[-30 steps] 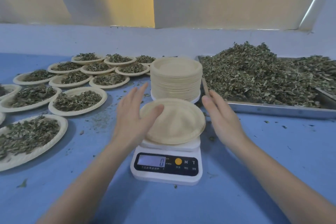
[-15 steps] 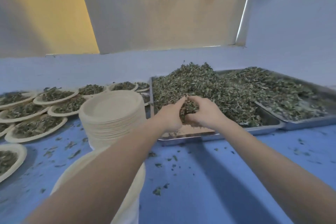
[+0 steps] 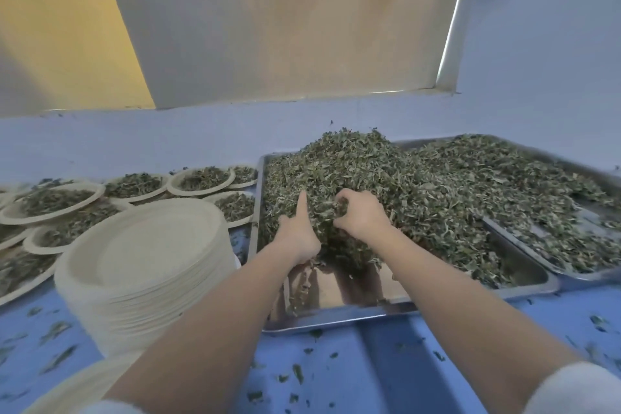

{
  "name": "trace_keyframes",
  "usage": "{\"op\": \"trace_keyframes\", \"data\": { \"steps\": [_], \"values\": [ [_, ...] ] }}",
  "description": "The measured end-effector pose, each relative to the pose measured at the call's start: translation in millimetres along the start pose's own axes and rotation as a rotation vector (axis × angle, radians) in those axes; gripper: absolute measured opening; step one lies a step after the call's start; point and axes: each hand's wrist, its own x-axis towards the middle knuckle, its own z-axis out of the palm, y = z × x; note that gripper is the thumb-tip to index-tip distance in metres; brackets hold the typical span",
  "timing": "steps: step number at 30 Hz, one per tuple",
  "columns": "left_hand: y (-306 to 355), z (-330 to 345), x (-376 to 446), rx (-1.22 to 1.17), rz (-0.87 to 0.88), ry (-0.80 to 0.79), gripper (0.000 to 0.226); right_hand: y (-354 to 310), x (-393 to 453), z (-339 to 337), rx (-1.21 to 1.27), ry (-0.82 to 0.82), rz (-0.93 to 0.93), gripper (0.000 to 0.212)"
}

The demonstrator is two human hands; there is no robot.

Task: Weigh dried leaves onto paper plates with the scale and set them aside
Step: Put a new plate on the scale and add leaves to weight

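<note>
Scooping step under way: both hands deep in leaves [image 3: 386, 185] in tray [image 3: 336, 316]. Left hand [image 3: 299, 235] cupping, thumb up; right hand [image 3: 361, 215] clutching clump. Next: lift handful together, carry back toward body (scale out of view), past plate stack [image 3: 151, 259] left of left hand.

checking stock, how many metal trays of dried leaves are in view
2. The near shiny metal tray sits in front of both hands, heaped with dried green leaves. The second metal tray lies to its right, partly overlapped and cut by the frame edge; more could be hidden.
</note>
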Motion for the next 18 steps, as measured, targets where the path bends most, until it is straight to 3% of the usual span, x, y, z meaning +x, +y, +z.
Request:
{"op": "trace_keyframes", "data": {
  "steps": [3, 6, 10, 14, 18],
  "values": [
    [3, -3, 2, -0.011, -0.041, 0.018, 0.107, 8, 1, -5, 0.366, 0.099, 0.005, 0.039],
    [7, -6, 4, -0.066, -0.025, 0.032, 0.110, 11, -2, -12, 0.835, 0.048, 0.118, 0.045],
    [14, -2, -2, -0.488, 0.015, -0.071, 0.111, 11, -8, -20, 1.391, -0.108, 0.264, 0.051],
    [24, -3, -15, -0.809, -0.022, -0.132, 0.110, 9, -20, -26, 1.525, -0.176, 0.309, 0.041],
    [34, -20, -38, -1.118, -0.051, -0.193, 0.107, -8, -40, -38, 1.460, -0.244, 0.257, 0.040]
  ]
}}
